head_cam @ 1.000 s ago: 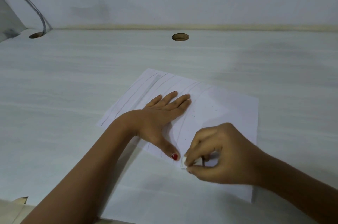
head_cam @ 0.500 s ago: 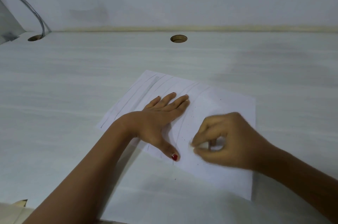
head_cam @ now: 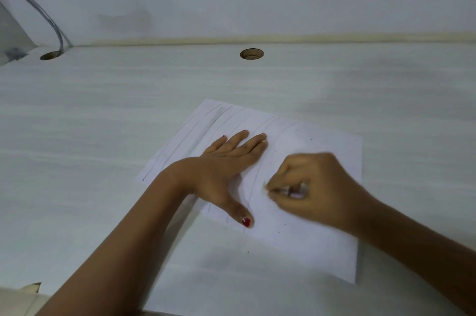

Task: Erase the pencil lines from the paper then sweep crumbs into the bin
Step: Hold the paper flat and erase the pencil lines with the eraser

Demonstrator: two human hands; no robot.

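A white sheet of paper (head_cam: 322,246) lies on the pale desk, with several long pencil lines (head_cam: 190,132) running across its left half. My left hand (head_cam: 226,168) lies flat on the sheet, fingers straight and thumb spread toward me, pressing it down. My right hand (head_cam: 311,189) is curled, blurred by motion, and pinches a small white eraser (head_cam: 291,190) against the paper just right of my left thumb. Tiny dark crumbs (head_cam: 279,232) dot the right half of the sheet. No bin is in view.
The pale desk (head_cam: 103,161) runs to a wall at the back. Two round cable holes sit near the back edge, one in the middle (head_cam: 252,54) and one at the left (head_cam: 50,56) with a grey cable (head_cam: 49,22) rising from it. A cardboard corner (head_cam: 31,288) shows at bottom left.
My right hand with the eraser has moved away from me, up the sheet from its near edge toward the middle. My left hand has stayed flat on the paper.
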